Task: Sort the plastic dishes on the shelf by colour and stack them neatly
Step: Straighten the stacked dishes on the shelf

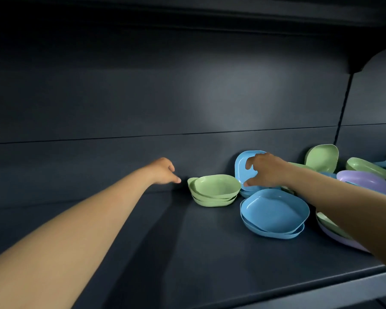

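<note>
A: Where are we with the sorting?

B: We take the green stack (214, 190) as our landmark; it sits on the shelf (187, 253) near the back wall. Just to its right and behind it a blue dish (242, 166) leans upright against the wall, and our right hand (265, 169) is on it, fingers over the top edge, thumb low at the rim. Whether we already pinch it or only touch it, we cannot tell for sure.

A: And the left hand (165, 170)?

B: Just left of the green stack, apart from it, holding nothing, fingers loosely curled with one pointing toward the stack.

A: Where should the blue dish go, in our judgement?

B: Onto the blue stack (274, 214), in front and to the right of the green stack. We should grip the rim firmly, tip the dish away from the wall, and lift before carrying, since more blue dishes lie right under its lower edge.

A: What could go wrong?

B: Our forearm passes over the mixed heap of green and purple dishes (365, 179) far right of the green stack; a low elbow could nudge them. We should set the dish down level, corners lined up, so it nests.
</note>
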`<state>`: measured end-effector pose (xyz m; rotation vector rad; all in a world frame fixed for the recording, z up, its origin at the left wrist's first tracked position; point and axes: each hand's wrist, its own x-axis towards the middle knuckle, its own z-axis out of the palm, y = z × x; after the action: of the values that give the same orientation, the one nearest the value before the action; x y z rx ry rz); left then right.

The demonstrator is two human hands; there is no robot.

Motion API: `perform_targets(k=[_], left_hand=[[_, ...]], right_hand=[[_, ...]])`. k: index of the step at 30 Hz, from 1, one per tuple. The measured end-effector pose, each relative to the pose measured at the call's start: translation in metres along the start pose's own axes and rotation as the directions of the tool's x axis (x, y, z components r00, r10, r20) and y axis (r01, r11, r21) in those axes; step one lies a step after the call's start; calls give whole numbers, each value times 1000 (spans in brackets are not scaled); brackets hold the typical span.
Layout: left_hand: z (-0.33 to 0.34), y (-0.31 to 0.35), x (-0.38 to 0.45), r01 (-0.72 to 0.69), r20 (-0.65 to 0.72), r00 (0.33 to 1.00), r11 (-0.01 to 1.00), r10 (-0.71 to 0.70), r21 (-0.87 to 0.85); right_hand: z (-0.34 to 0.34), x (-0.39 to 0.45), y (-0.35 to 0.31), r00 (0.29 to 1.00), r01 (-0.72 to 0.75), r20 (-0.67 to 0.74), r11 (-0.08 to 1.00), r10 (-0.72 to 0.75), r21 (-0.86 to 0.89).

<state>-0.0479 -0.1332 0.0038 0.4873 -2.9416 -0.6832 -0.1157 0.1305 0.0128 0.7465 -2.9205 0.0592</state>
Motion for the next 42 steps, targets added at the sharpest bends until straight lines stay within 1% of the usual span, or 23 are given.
perform_targets(k=[3,5,8,12,17,21,24,27,31,34,37,42], left_hand=[[20,10,19,65,65,996,990,-57,-126],[34,12,32,144,101,987,963,-124,-229],[53,9,47,267,165,962,867,-216,-422],[68,6,60,329,230,944,726,-236,-604],[78,11,65,338,248,941,670,-230,-661],[80,10,67,304,205,952,664,-226,-683],[81,8,69,263,158,964,661,-215,-703],[81,7,70,218,108,973,657,-204,-722],[78,7,68,172,41,977,658,-210,-733],[73,9,65,137,-17,976,680,-215,-720],[66,9,57,114,-71,970,697,-231,-708],[45,-8,34,78,-170,944,690,-284,-720]], right_hand=[[11,21,11,994,-74,93,988,61,138],[21,39,18,985,-111,155,974,81,199],[38,64,25,967,-182,230,930,110,319],[53,84,26,946,-248,293,892,139,378],[64,96,22,943,-254,301,891,142,377],[74,102,21,939,-257,311,899,146,354],[77,104,21,930,-286,335,874,153,393],[79,104,23,932,-313,316,838,180,446],[77,101,22,949,-296,257,794,182,531],[72,98,19,969,-244,177,747,170,619],[65,92,10,986,-165,91,736,140,657],[57,83,-13,989,-72,-35,664,146,744]])
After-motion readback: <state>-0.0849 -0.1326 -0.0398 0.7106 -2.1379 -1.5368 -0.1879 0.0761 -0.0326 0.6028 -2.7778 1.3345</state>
